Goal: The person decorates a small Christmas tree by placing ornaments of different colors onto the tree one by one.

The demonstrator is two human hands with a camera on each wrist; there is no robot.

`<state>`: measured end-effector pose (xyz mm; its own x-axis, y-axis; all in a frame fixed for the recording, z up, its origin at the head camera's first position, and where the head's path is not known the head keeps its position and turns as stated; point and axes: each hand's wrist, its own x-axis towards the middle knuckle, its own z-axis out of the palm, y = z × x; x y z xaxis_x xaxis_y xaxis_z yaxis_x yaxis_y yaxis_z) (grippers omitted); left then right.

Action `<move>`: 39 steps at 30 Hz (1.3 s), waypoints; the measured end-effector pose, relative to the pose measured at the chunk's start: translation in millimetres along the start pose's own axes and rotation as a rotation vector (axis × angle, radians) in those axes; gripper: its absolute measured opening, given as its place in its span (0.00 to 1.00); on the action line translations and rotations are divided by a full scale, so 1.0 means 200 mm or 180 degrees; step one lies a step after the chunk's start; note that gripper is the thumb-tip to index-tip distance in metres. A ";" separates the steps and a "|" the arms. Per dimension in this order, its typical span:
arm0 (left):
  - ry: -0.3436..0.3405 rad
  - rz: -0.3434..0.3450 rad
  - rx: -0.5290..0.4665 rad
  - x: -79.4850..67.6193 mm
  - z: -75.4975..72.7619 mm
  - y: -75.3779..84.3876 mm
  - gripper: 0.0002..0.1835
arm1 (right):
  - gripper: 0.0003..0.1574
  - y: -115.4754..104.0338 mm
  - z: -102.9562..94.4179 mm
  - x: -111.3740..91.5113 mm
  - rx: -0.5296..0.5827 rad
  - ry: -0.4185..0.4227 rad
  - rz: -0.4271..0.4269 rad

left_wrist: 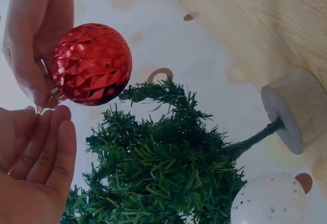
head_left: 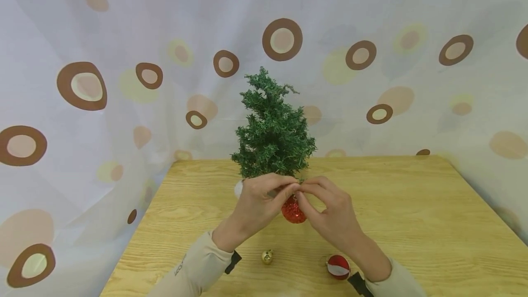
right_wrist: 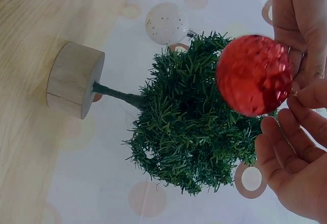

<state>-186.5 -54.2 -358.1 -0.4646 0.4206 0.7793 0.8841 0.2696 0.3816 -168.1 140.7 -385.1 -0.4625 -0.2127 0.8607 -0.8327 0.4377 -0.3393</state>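
Note:
A shiny red Christmas bauble (head_left: 294, 211) with a faceted surface (left_wrist: 93, 64) hangs below my fingertips, in front of the small artificial Christmas tree (head_left: 272, 136). My left hand (head_left: 256, 204) pinches the thin hanging loop at its gold cap. From the other side, thumb and fingertips of my right hand (head_left: 335, 212) pinch the same loop, close against the left ones. The remaining fingers of both hands are loosely bent. A white speckled bauble (right_wrist: 167, 23) hangs on a lower branch, mostly hidden behind my left hand in the head view.
On the wooden table (head_left: 412, 205), a little gold bauble (head_left: 267, 256) lies in front of me. Beside my right wrist is a red-and-white bauble (head_left: 338, 267). The tree stands on a round wooden base (right_wrist: 76, 81). Behind hangs a patterned curtain (head_left: 330, 8).

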 end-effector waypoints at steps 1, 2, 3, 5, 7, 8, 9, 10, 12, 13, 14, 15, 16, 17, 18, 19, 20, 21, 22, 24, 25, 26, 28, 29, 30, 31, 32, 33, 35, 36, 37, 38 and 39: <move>-0.0022 -0.0038 0.0000 0.00 0.00 0.00 0.05 | 0.10 0.00 0.00 0.00 -0.0007 0.0013 0.0010; -0.0042 -0.0074 0.0010 -0.01 0.00 0.00 0.05 | 0.10 0.00 0.00 0.00 -0.0015 0.0021 0.0022; -0.0067 -0.0111 0.0002 -0.01 0.00 -0.01 0.05 | 0.09 0.00 0.00 0.00 -0.0024 0.0026 0.0038; -0.0114 -0.0189 -0.0014 -0.01 0.00 -0.01 0.05 | 0.11 0.01 -0.01 0.01 -0.0051 0.0040 0.0071; -0.0173 -0.0253 -0.0083 -0.01 0.00 -0.01 0.05 | 0.14 0.01 -0.01 0.01 -0.0088 0.0055 0.0102; -0.0206 -0.0280 -0.0118 -0.01 0.00 -0.01 0.06 | 0.14 0.01 -0.01 0.01 -0.0104 0.0065 0.0110; -0.0242 -0.0312 -0.0153 -0.01 0.00 -0.01 0.06 | 0.14 0.02 -0.01 0.01 -0.0119 0.0077 0.0110; -0.0279 -0.0338 -0.0173 -0.01 0.00 -0.01 0.06 | 0.14 0.02 -0.01 0.01 -0.0134 0.0092 0.0105; -0.0352 -0.0374 -0.0193 -0.01 0.01 -0.01 0.06 | 0.14 0.03 -0.02 0.01 -0.0154 0.0118 0.0077; -0.0377 -0.0385 -0.0162 -0.01 0.01 -0.01 0.06 | 0.15 0.03 -0.02 0.02 -0.0161 0.0131 0.0054; -0.0392 -0.0388 -0.0110 -0.01 0.01 -0.01 0.05 | 0.15 0.04 -0.02 0.02 -0.0159 0.0139 0.0039; -0.0403 -0.0387 -0.0053 -0.01 0.01 -0.01 0.05 | 0.15 0.04 -0.02 0.02 -0.0158 0.0147 0.0020; -0.0408 -0.0376 0.0005 0.00 0.02 -0.01 0.05 | 0.15 0.05 -0.02 0.03 -0.0158 0.0154 0.0009; -0.0406 -0.0366 0.0066 0.00 0.02 -0.01 0.05 | 0.15 0.05 -0.02 0.03 -0.0158 0.0159 0.0002; -0.0402 -0.0361 0.0130 0.01 0.02 -0.01 0.04 | 0.15 0.06 -0.02 0.04 -0.0160 0.0160 -0.0005; -0.0395 -0.0358 0.0188 0.01 0.02 -0.02 0.04 | 0.15 0.06 -0.03 0.04 -0.0165 0.0160 -0.0006; -0.0386 -0.0362 0.0232 0.02 0.03 -0.02 0.04 | 0.14 0.07 -0.03 0.04 -0.0173 0.0159 0.0000; -0.0378 -0.0378 0.0255 0.02 0.03 -0.02 0.04 | 0.14 0.07 -0.03 0.05 -0.0189 0.0155 0.0008; -0.0369 -0.0399 0.0276 0.03 0.03 -0.02 0.04 | 0.13 0.08 -0.03 0.05 -0.0204 0.0146 0.0024; -0.0356 -0.0450 0.0302 0.04 0.04 -0.02 0.04 | 0.11 0.08 -0.04 0.05 -0.0237 0.0127 0.0065; -0.0347 -0.0476 0.0320 0.05 0.05 -0.02 0.05 | 0.11 0.09 -0.04 0.05 -0.0249 0.0119 0.0088; -0.0332 -0.0496 0.0343 0.05 0.05 -0.02 0.05 | 0.10 0.09 -0.04 0.06 -0.0268 0.0108 0.0112; -0.0297 -0.0531 0.0447 0.06 0.07 -0.02 0.05 | 0.09 0.10 -0.04 0.06 -0.0300 0.0091 0.0146; -0.0263 -0.0541 0.0524 0.06 0.07 -0.02 0.05 | 0.09 0.10 -0.04 0.06 -0.0325 0.0086 0.0158; -0.0219 -0.0549 0.0618 0.07 0.08 -0.03 0.05 | 0.09 0.11 -0.04 0.06 -0.0347 0.0084 0.0163; -0.0167 -0.0558 0.0711 0.07 0.09 -0.03 0.05 | 0.08 0.12 -0.04 0.06 -0.0381 0.0075 0.0168; -0.0108 -0.0564 0.0815 0.08 0.10 -0.03 0.06 | 0.08 0.12 -0.04 0.06 -0.0418 0.0069 0.0173; -0.0055 -0.0571 0.0903 0.09 0.10 -0.03 0.06 | 0.08 0.13 -0.04 0.07 -0.0455 0.0065 0.0181; 0.0041 -0.0581 0.1037 0.10 0.12 -0.03 0.06 | 0.09 0.15 -0.04 0.07 -0.0540 0.0069 0.0194; 0.0075 -0.0586 0.1090 0.11 0.13 -0.03 0.07 | 0.09 0.16 -0.04 0.08 -0.0580 0.0076 0.0203; 0.0100 -0.0591 0.1144 0.12 0.14 -0.04 0.07 | 0.09 0.16 -0.04 0.08 -0.0619 0.0085 0.0217; 0.0119 -0.0600 0.1195 0.13 0.15 -0.04 0.07 | 0.09 0.17 -0.04 0.08 -0.0647 0.0093 0.0229; 0.0135 -0.0613 0.1231 0.13 0.15 -0.04 0.07 | 0.08 0.18 -0.04 0.09 -0.0673 0.0096 0.0239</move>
<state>-207.4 -18.6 -355.5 -0.6097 0.2972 0.7348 0.6941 0.6478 0.3139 -204.4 159.6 -379.3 -0.5089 -0.1476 0.8481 -0.7123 0.6254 -0.3186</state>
